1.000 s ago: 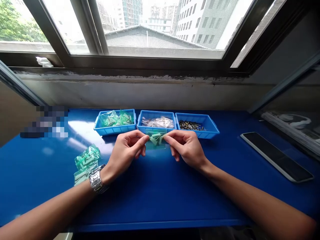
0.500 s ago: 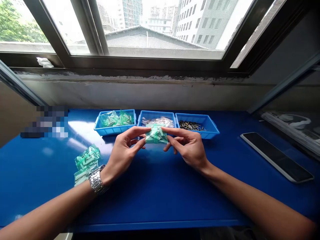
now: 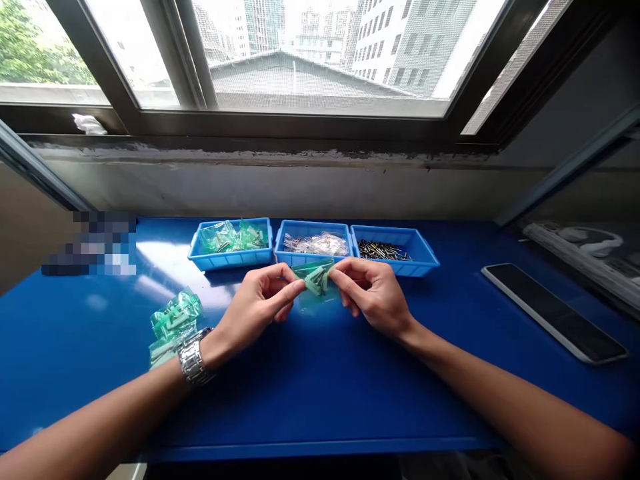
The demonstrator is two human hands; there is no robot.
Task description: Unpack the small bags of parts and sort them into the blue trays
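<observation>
Between my two hands is a small green-tinted clear plastic bag (image 3: 317,280) with several pale strip-like pieces inside. My left hand (image 3: 263,297) pinches its left edge between thumb and forefinger. At the opposite edge, my right hand (image 3: 373,290) grips the bag the same way. The bag is held up in front of the middle bin, above the blue table (image 3: 320,380). Several similar green bags (image 3: 175,317) lie in a pile to the left, partly behind my wrist, which wears a metal watch (image 3: 193,360).
Three blue bins stand in a row: the left bin (image 3: 233,259) holds green bags, the middle bin (image 3: 281,250) clear packets, the right bin (image 3: 423,267) thin metal pieces. A phone (image 3: 553,312) lies at the right. Behind the table is a wall (image 3: 300,190) below a window.
The bag has come down slightly and tilted, so its lower part hangs and the pieces sit differently. Both hands have shifted their pinch on its edges; the pile and bins stay put.
</observation>
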